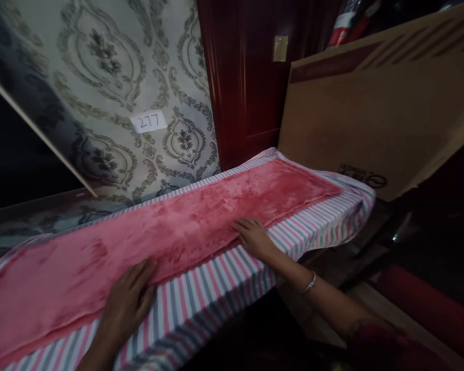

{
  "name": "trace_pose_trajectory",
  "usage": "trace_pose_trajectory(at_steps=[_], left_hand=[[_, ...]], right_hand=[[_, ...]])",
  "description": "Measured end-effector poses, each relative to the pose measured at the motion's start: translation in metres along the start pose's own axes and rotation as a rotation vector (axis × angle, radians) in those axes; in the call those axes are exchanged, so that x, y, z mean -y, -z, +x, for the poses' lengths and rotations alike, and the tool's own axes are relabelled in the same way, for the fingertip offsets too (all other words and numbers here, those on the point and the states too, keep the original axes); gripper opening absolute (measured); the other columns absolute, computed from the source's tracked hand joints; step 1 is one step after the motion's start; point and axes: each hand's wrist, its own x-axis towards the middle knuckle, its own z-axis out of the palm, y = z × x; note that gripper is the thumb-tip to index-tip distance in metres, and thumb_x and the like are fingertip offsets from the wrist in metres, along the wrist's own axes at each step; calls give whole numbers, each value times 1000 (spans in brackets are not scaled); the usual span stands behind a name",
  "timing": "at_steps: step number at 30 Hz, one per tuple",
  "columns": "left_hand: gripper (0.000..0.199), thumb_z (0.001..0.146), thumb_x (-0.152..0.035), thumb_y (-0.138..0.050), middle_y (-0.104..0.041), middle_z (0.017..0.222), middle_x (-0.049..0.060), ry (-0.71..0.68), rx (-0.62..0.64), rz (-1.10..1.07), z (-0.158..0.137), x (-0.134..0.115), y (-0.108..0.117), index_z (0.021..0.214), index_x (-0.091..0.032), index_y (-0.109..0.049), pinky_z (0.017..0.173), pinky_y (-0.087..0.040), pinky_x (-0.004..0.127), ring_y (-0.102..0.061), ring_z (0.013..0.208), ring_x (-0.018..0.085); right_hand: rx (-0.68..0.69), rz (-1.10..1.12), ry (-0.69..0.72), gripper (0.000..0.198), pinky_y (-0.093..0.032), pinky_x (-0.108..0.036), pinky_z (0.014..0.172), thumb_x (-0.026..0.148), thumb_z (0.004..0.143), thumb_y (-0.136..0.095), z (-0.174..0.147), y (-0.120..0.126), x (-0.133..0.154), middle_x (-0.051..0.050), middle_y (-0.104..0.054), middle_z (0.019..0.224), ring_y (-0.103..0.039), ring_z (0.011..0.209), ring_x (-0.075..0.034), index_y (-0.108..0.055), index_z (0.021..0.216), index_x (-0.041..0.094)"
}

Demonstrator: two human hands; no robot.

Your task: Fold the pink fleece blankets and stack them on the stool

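Observation:
A long pink plush cloth point(201, 206) lies spread flat along a narrow surface draped with a striped sheet point(212, 278) in pink, grey and white. My left hand point(129, 296) rests at the cloth's near edge, fingers stretched over the plush and thumb held apart. Farther right, my right hand point(253, 237) lies with its fingertips on the same near edge, its fingers extended and palm down. Neither hand grasps anything. Darker patches mark the pile where it is brushed another way.
A patterned wall point(112, 93) with a paper label point(149, 121) reading 277 runs behind the surface. A dark red wooden door or panel point(247, 77) stands beside it. At the right leans a large cardboard box point(371, 113), with a bottle point(340, 28) behind its top edge.

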Motion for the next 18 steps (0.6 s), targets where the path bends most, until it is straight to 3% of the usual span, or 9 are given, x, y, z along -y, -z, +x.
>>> trace_pose_trajectory(at_steps=[4,8,13,18], left_hand=[[49,92,-41,-44,-61,138,7,17,85,-37,3,-8,-26,136,-24,-56,103,-47,46,-54,129,29],[46,92,-41,-42,-64,134,4,83,117,-64,-2,-3,-39,132,-28,-61,100,-49,45,-58,125,27],[46,92,-46,-40,-68,128,3,37,64,-72,-10,12,-47,128,-31,-63,92,-53,46,-64,114,28],[46,91,-48,-41,-69,126,3,-17,12,-111,-17,27,-61,127,-33,-63,92,-53,45,-67,110,27]], right_hand=[[24,-91,-166,45,-31,-50,111,14,92,-47,-10,17,-46,-13,-57,140,-48,131,-27,-60,135,20],[1,-132,-222,42,-31,-50,110,14,95,-45,-19,25,-83,-11,-60,137,-50,130,-26,-63,131,23],[-100,-231,-294,43,-32,-51,109,14,92,-50,-17,35,-119,-13,-59,138,-49,129,-29,-60,134,20],[-61,-228,-375,39,-39,-46,105,9,88,-49,-18,51,-153,-11,-64,132,-56,123,-28,-71,119,20]])
